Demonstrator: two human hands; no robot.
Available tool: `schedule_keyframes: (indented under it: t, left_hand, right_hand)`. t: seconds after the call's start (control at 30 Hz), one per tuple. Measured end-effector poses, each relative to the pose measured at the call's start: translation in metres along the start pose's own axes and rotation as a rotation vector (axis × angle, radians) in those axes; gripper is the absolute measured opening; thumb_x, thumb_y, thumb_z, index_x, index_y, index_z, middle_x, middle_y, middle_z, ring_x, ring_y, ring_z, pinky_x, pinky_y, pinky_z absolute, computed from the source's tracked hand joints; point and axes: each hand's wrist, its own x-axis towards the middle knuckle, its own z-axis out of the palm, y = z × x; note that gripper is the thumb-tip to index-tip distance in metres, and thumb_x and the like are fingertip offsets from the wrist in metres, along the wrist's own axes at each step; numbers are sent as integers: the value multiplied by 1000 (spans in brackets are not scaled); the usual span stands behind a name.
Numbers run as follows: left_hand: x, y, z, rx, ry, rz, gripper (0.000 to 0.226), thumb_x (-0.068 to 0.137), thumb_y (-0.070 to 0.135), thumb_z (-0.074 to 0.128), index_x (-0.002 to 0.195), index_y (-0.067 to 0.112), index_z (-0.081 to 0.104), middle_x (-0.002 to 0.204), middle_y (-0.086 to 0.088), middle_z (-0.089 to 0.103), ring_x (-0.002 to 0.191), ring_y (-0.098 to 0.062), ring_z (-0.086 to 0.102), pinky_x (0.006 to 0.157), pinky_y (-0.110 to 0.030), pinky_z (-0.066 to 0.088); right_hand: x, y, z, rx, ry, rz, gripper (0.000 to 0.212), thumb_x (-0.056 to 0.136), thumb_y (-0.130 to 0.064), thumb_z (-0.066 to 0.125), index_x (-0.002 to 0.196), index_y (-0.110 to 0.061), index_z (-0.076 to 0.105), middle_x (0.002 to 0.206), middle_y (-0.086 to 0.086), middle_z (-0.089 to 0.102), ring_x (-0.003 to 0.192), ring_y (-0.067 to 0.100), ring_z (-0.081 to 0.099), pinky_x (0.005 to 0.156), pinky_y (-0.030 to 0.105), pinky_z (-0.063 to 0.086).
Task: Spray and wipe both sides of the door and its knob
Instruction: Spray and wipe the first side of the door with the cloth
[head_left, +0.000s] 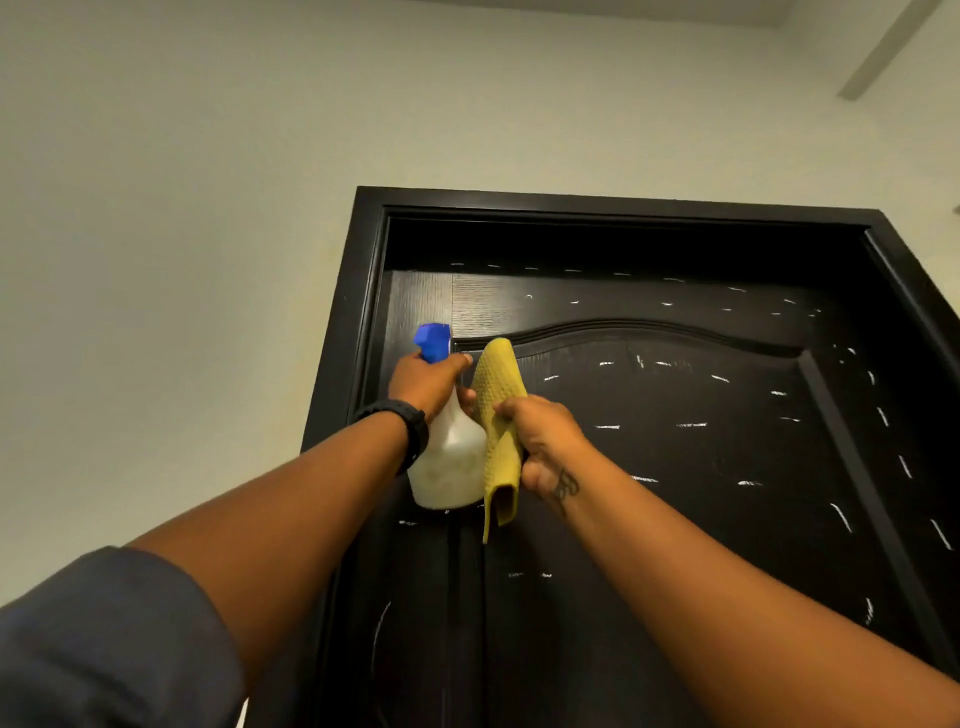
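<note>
1. Door (675, 493) is straight ahead: black woodgrain, arched raised panel, white streaks across it. Frame (358, 322) edge sits just left of my hands, plain wall (182, 234) beyond.
2. Left hand (428, 382): fingers wrapped round the neck of the white spray bottle (452, 457), blue head up.
3. Right hand (543, 441): fingers grip the yellow waffle-weave cloth (500, 395), just beside the bottle.

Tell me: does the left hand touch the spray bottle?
Touching. Head view shows the left hand gripping the spray bottle at its neck.

bottle (451, 457) left of cloth (500, 415) (touching), door (675, 467) behind
</note>
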Motion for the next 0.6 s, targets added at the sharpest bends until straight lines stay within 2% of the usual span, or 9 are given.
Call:
schedule_keyframes:
  t: [0.07, 0.13, 0.2, 0.3, 0.37, 0.43, 0.53, 0.6]
  left_hand:
    - [17, 7, 3, 110, -3, 69, 22, 91, 33, 68, 94, 13, 60, 80, -19, 73, 75, -33, 71, 90, -52, 59]
    - [36, 10, 4, 207, -5, 111, 34, 84, 43, 67, 95, 11, 61, 93, -27, 73, 87, -41, 73, 93, -54, 57]
    - [48, 15, 5, 271, 32, 131, 37, 74, 45, 66, 91, 13, 60, 100, -27, 72, 93, -42, 72, 94, -54, 57]
    - [55, 23, 7, 320, 104, 175, 21, 81, 32, 67, 81, 17, 54, 91, -18, 64, 82, -31, 65, 88, -43, 55]
    - [61, 26, 8, 334, 134, 179, 23, 73, 35, 67, 82, 17, 54, 96, -22, 68, 88, -34, 69, 93, -47, 57]
    - [68, 26, 8, 341, 156, 170, 21, 76, 31, 68, 85, 17, 55, 96, -19, 67, 88, -32, 68, 93, -47, 57]
    - [81, 27, 11, 365, 207, 178, 14, 83, 22, 67, 84, 16, 54, 90, -11, 60, 80, -25, 59, 80, -38, 53]
    - [87, 28, 13, 381, 210, 187, 14, 83, 22, 67, 85, 15, 54, 88, -10, 59, 76, -23, 58, 73, -35, 50]
  right_hand:
    - [22, -7, 2, 4, 7, -4, 9, 92, 3, 50, 95, -1, 58, 84, 20, 63, 69, 30, 63, 71, 46, 57]
    - [44, -13, 4, -21, 8, -20, 9, 90, 4, 52, 96, 2, 58, 95, 23, 65, 83, 35, 67, 83, 53, 56]
    - [65, -19, 7, -88, -1, -38, 21, 85, 4, 54, 106, 4, 59, 104, 24, 66, 93, 39, 67, 85, 57, 55]
    - [88, -27, 7, -182, -25, -76, 27, 83, 1, 59, 110, 4, 59, 103, 22, 65, 93, 38, 66, 84, 56, 56]
    - [101, -34, 5, -200, -36, -114, 26, 85, 2, 60, 111, 6, 57, 100, 20, 63, 95, 37, 65, 88, 53, 55]
    - [112, -40, 3, -190, -18, -143, 21, 87, 3, 60, 107, 5, 53, 96, 18, 59, 98, 35, 64, 90, 49, 55]
    - [132, -48, 4, -160, -7, -169, 22, 88, 4, 58, 107, 7, 50, 102, 19, 59, 99, 34, 63, 88, 47, 55]
    - [142, -51, 7, -152, 8, -167, 30, 87, 4, 58, 116, 10, 52, 109, 22, 61, 97, 35, 64, 87, 49, 56]
